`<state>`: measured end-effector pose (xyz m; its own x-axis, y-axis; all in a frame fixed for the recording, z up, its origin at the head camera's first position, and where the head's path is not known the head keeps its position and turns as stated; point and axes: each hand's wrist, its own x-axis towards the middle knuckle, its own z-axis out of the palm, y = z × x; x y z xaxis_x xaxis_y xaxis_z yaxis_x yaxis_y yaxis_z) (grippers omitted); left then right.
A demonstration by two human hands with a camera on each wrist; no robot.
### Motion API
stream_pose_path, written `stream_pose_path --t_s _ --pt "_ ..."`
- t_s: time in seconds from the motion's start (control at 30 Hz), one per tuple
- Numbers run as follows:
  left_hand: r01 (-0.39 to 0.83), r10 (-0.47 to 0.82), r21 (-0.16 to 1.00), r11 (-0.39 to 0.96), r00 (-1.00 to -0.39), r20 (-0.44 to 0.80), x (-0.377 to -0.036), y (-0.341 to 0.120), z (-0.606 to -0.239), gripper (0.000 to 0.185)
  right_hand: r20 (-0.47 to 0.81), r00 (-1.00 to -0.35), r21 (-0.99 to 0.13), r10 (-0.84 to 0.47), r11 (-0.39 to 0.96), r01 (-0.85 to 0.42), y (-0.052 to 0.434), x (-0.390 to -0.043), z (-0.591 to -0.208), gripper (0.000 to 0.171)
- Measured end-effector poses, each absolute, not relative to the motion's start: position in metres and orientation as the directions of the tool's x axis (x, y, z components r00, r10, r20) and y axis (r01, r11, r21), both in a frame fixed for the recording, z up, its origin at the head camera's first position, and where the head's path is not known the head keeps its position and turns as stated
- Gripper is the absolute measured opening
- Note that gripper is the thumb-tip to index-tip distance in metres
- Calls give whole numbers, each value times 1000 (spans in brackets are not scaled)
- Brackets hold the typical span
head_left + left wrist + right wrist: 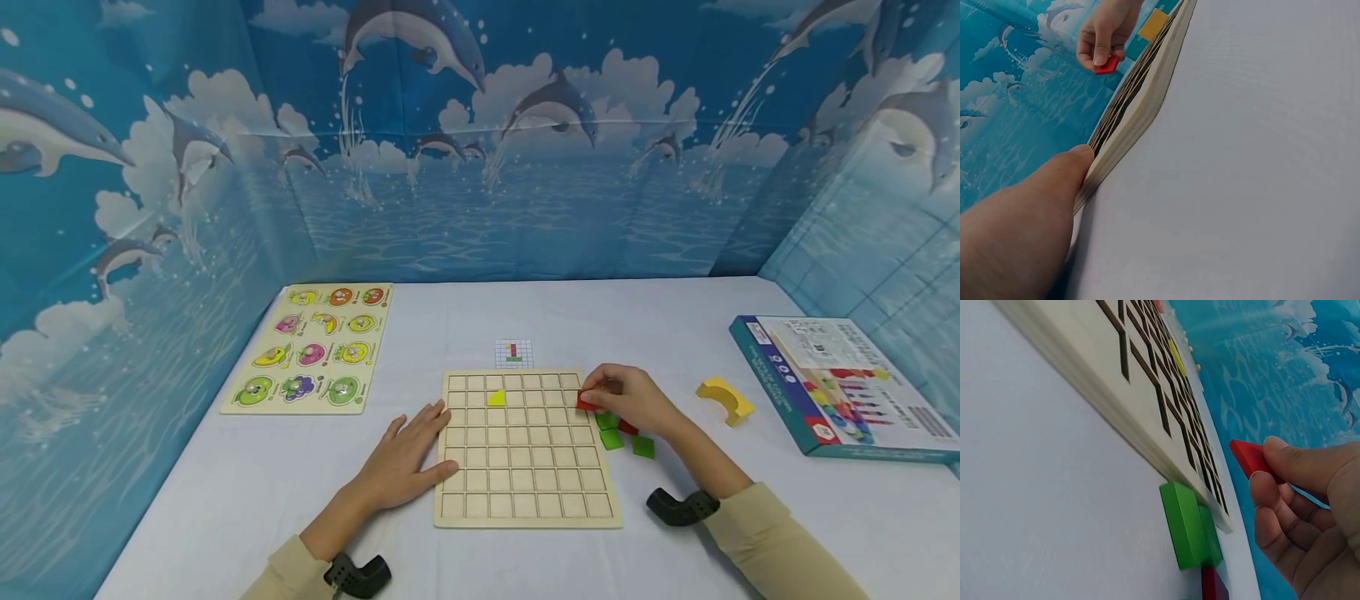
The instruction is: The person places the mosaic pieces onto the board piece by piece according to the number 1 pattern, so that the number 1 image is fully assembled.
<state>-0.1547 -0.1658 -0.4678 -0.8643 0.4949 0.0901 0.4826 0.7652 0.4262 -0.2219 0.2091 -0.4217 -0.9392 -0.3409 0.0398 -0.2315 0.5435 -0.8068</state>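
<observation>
A wooden grid board [527,492] lies on the table, with a yellow tile [497,398] in one of its upper cells. My right hand [628,398] pinches a red tile [1250,459] between thumb and fingers, raised over the board's upper right edge. Below that hand, several green tiles [612,439] and a red tile [628,427] lie beside the board's right side. My left hand [405,462] rests along the board's left edge, its fingers extended and the thumb [1075,164] on the rim. A small printed pattern card [513,353] lies just behind the board.
A fruit picture board [307,350] lies at the back left. To the right are a yellow arch block [725,400] and a flat teal box [847,387]. A dolphin-print curtain [450,208] stands around the table's back and sides.
</observation>
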Motion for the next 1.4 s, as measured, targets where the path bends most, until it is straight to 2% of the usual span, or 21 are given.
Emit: stream_pose_path --t_s 0.4,1.2,1.4 --pt "478 496 438 761 -865 82 -155 -166 -465 79 70 -897 -811 -437 499 -306 185 -228 -423 8" --pt "483 497 435 760 -863 90 -154 -166 -466 79 101 -852 -823 -514 438 -362 152 -237 -422 7" --pt "485 499 438 757 -862 92 -154 -166 -466 79 66 -841 -842 -537 423 -336 144 -243 -426 5"
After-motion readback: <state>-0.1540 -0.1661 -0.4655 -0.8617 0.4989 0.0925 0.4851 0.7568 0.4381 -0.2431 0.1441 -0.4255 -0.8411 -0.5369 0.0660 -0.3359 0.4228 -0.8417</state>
